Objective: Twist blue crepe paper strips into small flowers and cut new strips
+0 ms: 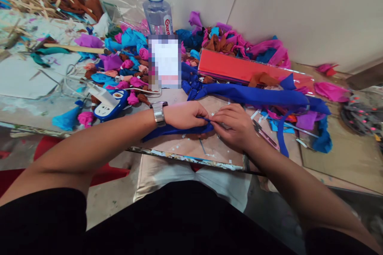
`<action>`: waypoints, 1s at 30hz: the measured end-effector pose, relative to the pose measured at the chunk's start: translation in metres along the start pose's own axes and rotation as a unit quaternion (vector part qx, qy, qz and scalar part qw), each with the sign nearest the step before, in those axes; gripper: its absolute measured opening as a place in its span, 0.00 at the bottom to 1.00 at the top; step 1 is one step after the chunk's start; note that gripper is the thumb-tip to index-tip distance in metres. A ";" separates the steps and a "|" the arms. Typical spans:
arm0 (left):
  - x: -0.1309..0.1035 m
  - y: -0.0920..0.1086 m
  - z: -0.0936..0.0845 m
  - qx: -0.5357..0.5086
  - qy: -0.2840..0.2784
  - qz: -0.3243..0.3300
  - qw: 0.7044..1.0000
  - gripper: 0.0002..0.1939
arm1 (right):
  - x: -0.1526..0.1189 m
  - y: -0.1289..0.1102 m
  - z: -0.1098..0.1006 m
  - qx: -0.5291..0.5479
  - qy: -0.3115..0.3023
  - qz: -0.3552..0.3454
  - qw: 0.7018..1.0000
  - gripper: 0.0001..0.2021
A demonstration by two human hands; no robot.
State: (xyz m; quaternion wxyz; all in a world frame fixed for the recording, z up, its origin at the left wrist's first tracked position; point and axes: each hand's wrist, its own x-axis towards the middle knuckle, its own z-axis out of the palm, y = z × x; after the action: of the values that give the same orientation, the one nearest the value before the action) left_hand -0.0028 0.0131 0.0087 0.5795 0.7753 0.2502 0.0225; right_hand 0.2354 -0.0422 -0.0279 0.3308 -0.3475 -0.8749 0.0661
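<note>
A narrow dark blue strip (182, 130) of thin material is held just above the table's front part. My left hand (187, 114), with a metal watch at the wrist, pinches it near its right end. Fingertips of my right hand (231, 123) close on the same end, almost touching the left ones. The strip's left part hangs beneath my left wrist. Behind my hands lies a longer blue strip (254, 95), stretching right. Pink-handled scissors (266, 135) rest beside my right wrist.
A bottle (157, 14) stands behind a blurred upright screen (166, 61). Colourful crumpled pieces (128, 63) spread around them. A red flat pack (239, 67) lies at back right. A power strip (109, 105) with cables sits left; wooden sticks (36, 2) pile at far left.
</note>
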 end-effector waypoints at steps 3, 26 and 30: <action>0.000 0.000 0.002 -0.087 -0.017 -0.035 0.995 0.10 | 0.000 0.000 0.000 0.002 -0.001 -0.010 1.000 0.09; 0.002 -0.004 -0.001 -0.101 -0.007 -0.026 0.995 0.09 | 0.001 -0.001 -0.004 -0.018 -0.031 0.017 0.999 0.07; 0.001 -0.003 -0.001 -0.093 0.001 -0.029 0.995 0.06 | 0.001 0.000 -0.003 -0.014 -0.025 0.026 0.999 0.06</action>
State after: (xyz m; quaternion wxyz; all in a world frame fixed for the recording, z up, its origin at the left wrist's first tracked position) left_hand -0.0034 0.0147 0.0055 0.6492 0.7105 0.2698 0.0294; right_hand 0.2367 -0.0422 -0.0250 0.3021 -0.3727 -0.8745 0.0710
